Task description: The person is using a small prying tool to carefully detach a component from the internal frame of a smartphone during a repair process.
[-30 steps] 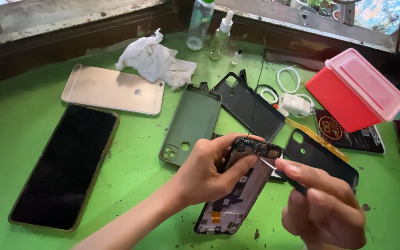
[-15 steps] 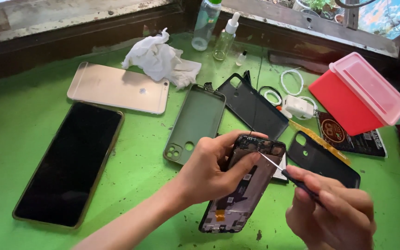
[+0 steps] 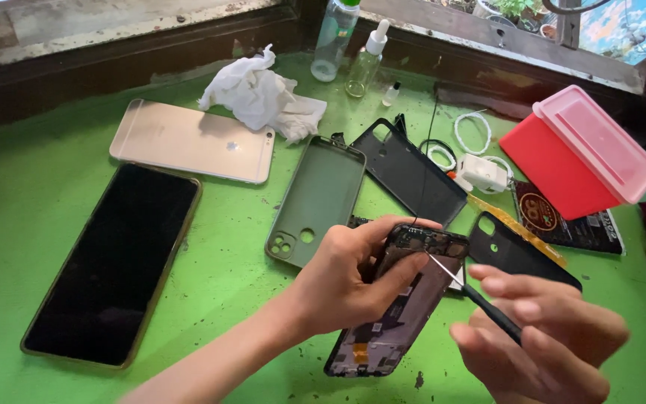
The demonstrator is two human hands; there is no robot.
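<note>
on the green table (image 3: 211,299), everything is sitting around one opened phone (image 3: 401,307) with its back off — circuit parts showing along its upper end. the left hand (image 3: 349,280) is gripping that phone by its upper half, thumb lying across the inner face and fingers curled over the top edge, clamped firmly on it. just right of the phone, the right hand (image 3: 540,348) is pinching a thin screwdriver (image 3: 472,295) between closed fingers, and its metal tip is touching the phone's upper right edge.

left of the phone, a grey-green case (image 3: 319,194) is lying inside-up, and well beyond that a large dark phone (image 3: 117,262) is lying screen-up. above the large phone a gold phone (image 3: 192,142) is resting face down, with a crumpled white tissue (image 3: 259,97) touching its far corner. a black back cover (image 3: 413,172) is lying above the opened phone, another black cover (image 3: 517,251) just right of it. further right a red box with a pink lid (image 3: 581,153) is tilting — near it a white charger with cable (image 3: 480,168). two clear bottles (image 3: 349,49) are standing far above.
</note>
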